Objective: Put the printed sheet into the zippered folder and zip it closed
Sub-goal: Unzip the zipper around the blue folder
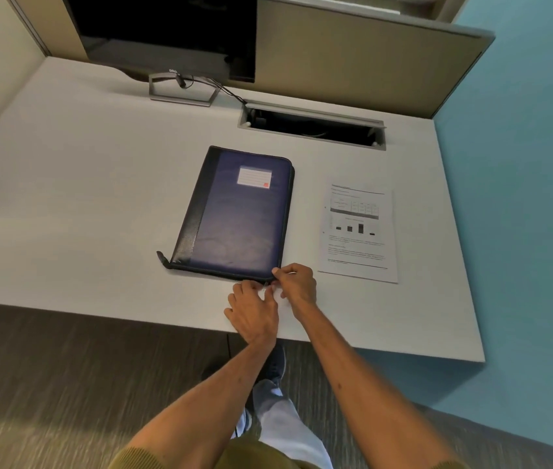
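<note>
A dark blue zippered folder (238, 214) with a black spine strip and a white label lies closed and flat on the white desk (82, 198). To its right lies the printed sheet (358, 231), flat, with text, a table and a small bar chart. Both hands meet at the folder's near right corner. My right hand (297, 284) pinches the corner's edge with its fingertips. My left hand (255, 311) sits just below, fingers curled at the zipper by that corner; the zipper pull itself is hidden under the fingers.
A black monitor (167, 32) on a grey stand (182, 91) is at the back, with a cable running to an open cable hatch (312, 126). Beige partition panels (353, 52) wall the desk's far side. The desk's front edge runs just under my hands.
</note>
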